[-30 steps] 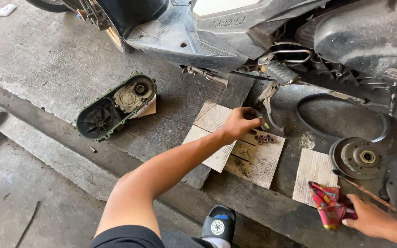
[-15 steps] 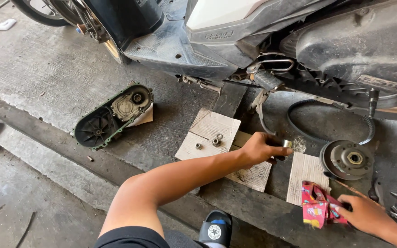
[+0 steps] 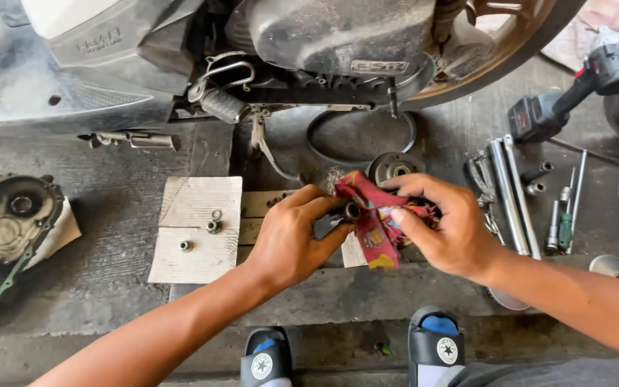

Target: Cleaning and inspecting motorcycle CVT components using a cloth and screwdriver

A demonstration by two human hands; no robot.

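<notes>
Hands meet above the cardboard (image 3: 195, 215): left hand (image 3: 291, 240) pinches a small metal bushing (image 3: 352, 211), right hand (image 3: 442, 229) clutches the red rag (image 3: 370, 222) against it. Belt (image 3: 360, 136) and tools (image 3: 517, 193) lie beyond.

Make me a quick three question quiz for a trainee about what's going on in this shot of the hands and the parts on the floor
1. True or false: the left hand holds a small cylindrical metal part.
2. What does the right hand grip? A) a screwdriver B) a red patterned rag C) a drive belt
3. Where do the loose nut and washers lie?

Key
1. True; the part sits at its fingertips, against the rag.
2. B; the black drive belt lies on the floor under the scooter.
3. On the cardboard sheet, left of both hands.
</notes>
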